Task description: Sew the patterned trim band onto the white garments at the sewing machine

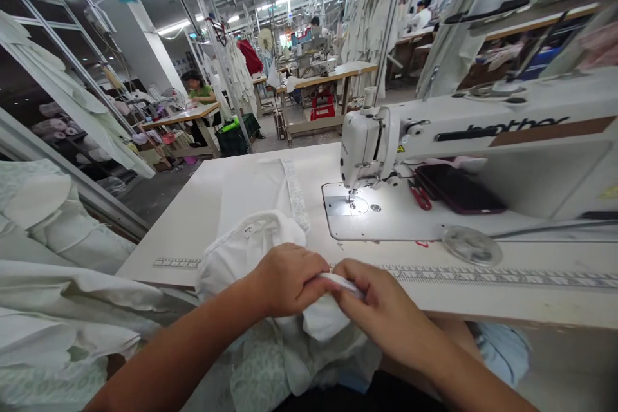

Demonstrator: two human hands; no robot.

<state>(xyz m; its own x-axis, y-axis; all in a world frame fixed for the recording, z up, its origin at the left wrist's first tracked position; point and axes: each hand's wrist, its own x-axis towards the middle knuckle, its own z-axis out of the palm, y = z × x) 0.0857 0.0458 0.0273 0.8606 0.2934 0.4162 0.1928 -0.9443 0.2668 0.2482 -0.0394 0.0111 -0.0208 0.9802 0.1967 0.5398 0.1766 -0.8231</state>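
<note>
At the table's front edge, my left hand (290, 280) and my right hand (379, 306) are close together, both closed on a folded edge of a white garment (251, 238). The thumbs and fingers pinch the cloth between them. The rest of the garment spreads over the table to the left and hangs down over my lap, where a pale green patterned part (261, 367) shows. Behind it, a flat white piece with a green patterned strip (295, 193) lies on the table. The sewing machine (367, 148) stands beyond my right hand, its needle area lit and without cloth.
Under the machine arm lie red-handled snips (420, 194) and a dark phone-like object (458, 188). A clear round dish (472, 244) sits nearer the front edge, by a printed ruler strip (483, 273). White cloth pieces (58, 309) hang at left. A co-worker (200, 90) sits farther back.
</note>
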